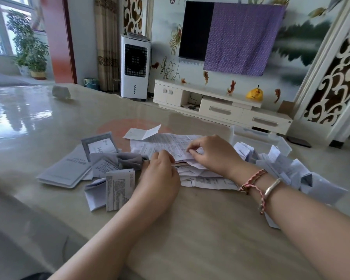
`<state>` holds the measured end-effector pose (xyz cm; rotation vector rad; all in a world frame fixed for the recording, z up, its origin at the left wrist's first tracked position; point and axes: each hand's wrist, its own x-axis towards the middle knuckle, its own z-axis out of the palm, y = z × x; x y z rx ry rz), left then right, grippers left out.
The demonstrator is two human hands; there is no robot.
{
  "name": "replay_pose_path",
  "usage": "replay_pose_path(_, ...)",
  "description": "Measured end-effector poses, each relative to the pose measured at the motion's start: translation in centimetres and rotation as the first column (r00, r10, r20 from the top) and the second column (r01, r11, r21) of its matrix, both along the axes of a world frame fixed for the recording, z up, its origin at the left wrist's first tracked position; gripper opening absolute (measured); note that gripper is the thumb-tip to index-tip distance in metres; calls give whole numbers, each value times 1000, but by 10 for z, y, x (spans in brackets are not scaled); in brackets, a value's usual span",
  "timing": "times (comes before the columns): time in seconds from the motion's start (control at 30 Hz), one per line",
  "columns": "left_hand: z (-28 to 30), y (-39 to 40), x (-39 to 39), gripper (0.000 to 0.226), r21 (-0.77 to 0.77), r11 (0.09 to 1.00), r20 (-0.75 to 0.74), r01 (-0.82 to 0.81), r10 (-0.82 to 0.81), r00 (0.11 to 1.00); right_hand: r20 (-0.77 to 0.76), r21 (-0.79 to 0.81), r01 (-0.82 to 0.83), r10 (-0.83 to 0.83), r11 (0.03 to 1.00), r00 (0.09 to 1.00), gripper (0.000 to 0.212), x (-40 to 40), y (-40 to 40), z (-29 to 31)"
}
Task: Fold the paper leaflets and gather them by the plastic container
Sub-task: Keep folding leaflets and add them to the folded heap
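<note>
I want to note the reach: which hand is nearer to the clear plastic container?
The right hand. It pinches a leaflet just left of the plastic container, which sits beyond its wrist. The left hand rests on the papers farther left and nearer the person.

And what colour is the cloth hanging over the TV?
Purple, with a fine pale speckled pattern; the cloth covers most of the TV. Best seen in the head view.
</note>
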<state>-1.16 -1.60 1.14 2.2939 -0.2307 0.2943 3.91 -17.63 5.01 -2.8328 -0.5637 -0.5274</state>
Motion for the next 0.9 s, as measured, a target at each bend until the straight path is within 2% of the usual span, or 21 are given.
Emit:
replay_pose_path(0.07,0,-1,1,18,15,1000,-16,-12,12,1000,63,-14,21,-20,1000,998,18,-1,-3,0)
replay_pose_path(0.23,0,-1,2,20,13,999,-10,-51,51,999,-45,-132,-57,52,990,998,40,1,-1,-5)
replay_pose_path(0.37,-3,1,3,25,-13,998,16,-56,56,998,59,-216,-66,80,974,995,23,8,5,-14)
replay_pose_path(0.43,-4,3,4,27,-43,998,23,-46,47,999,121,-237,-39,69,971,990,22,10,7,-16)
replay_pose_path(0.57,-7,3,6,38,-60,997,48,-50,53,997,173,-79,83,-68,993,983,20,10,-2,-11)
replay_pose_path(0.7,-7,2,5,56,-99,994,0,-46,46,999,193,85,191,-204,978,960,14,1,-25,3)
replay_pose_path(0.77,-6,1,4,59,-107,994,-7,-35,34,999,199,135,167,-192,977,961,12,-8,-37,9)
replay_pose_path(0.9,-5,0,6,54,-113,993,-1,-19,19,1000,184,139,62,-88,988,979,32,-31,-55,11)
